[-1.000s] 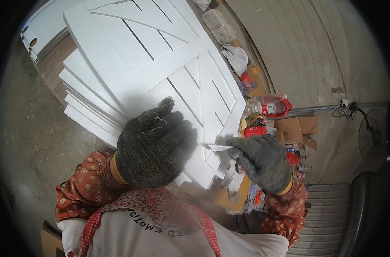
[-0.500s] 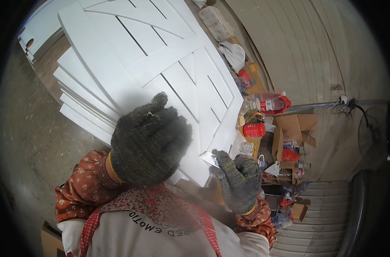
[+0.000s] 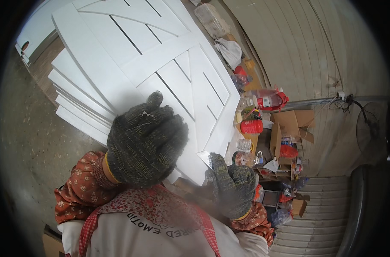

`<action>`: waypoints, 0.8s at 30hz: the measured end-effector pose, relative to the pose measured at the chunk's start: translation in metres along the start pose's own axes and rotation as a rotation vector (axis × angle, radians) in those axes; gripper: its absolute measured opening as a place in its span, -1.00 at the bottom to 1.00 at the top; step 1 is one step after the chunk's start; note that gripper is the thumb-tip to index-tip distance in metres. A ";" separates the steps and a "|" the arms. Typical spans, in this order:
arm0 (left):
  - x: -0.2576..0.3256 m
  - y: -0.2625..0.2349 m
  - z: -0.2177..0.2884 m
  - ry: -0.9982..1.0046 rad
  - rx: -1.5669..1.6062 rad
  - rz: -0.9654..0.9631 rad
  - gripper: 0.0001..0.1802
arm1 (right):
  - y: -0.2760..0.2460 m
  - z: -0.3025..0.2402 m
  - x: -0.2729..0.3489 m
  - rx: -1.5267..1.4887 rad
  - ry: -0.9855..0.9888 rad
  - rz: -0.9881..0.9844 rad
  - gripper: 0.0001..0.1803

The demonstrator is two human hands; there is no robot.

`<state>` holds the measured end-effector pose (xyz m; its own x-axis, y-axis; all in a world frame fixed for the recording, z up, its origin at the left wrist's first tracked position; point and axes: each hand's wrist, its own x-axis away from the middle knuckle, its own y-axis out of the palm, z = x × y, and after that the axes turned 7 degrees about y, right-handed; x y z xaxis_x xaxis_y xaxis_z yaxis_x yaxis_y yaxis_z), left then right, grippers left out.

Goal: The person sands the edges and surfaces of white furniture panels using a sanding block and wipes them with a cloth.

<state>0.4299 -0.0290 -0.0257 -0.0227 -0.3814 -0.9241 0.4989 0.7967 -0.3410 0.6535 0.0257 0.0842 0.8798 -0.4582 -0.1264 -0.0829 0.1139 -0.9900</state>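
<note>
My left hand (image 3: 148, 141), in a dark grey knit glove with a loose white thread on its back, is over the near part of a white door-like panel (image 3: 160, 60). Its fingers curl away from me, and whatever lies under them is hidden. To the right, my right hand (image 3: 233, 188) wears a matching glove. It grips a flat-bladed scraper (image 3: 204, 158), whose pale metal blade shows past the thumb at the panel's near right corner. Raised boards and narrow dark slots mark the panel's face.
More white panels (image 3: 77, 122) are stacked beneath, fanned out leftward. Along the right are a red-labelled bottle (image 3: 272, 100), a red container (image 3: 251, 126), a jug (image 3: 244, 158), a white bag (image 3: 229, 53) and a cardboard box (image 3: 291, 122). A fan (image 3: 371, 124) stands by the wall.
The view has shifted slightly, moving the panel left in the picture. The right hand has turned a little and shifted left, uncovering the jug beside it. The left hand keeps nearly the same pose.
</note>
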 end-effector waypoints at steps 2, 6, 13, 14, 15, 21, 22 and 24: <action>0.002 0.002 0.000 0.010 0.000 0.007 -0.66 | -0.002 0.000 0.005 0.010 0.074 -0.076 -0.39; 0.004 0.001 0.001 -0.007 -0.008 -0.017 -0.65 | -0.023 -0.003 0.003 0.073 0.152 -0.170 -0.36; 0.001 -0.002 0.003 0.018 0.022 -0.026 -0.68 | -0.025 0.017 0.000 0.029 0.005 -0.077 -0.27; 0.000 -0.002 0.004 0.013 0.032 -0.019 -0.68 | -0.026 0.017 0.000 0.023 0.002 -0.105 -0.29; 0.000 -0.002 0.005 0.008 0.042 -0.009 -0.69 | -0.026 0.017 -0.002 0.019 -0.001 -0.133 -0.30; 0.000 0.002 0.007 0.008 0.027 -0.004 -0.70 | -0.046 0.007 -0.019 0.262 -0.090 -0.257 -0.38; -0.001 0.001 0.006 0.011 0.026 -0.011 -0.70 | -0.050 0.002 -0.023 0.334 -0.091 -0.287 -0.39; -0.002 0.001 0.006 0.004 0.023 -0.004 -0.70 | -0.060 -0.009 -0.033 0.483 -0.093 -0.349 -0.41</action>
<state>0.4354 -0.0306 -0.0233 -0.0280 -0.3823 -0.9236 0.5188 0.7843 -0.3403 0.6251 0.0256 0.1476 0.8557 -0.4643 0.2283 0.4209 0.3681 -0.8290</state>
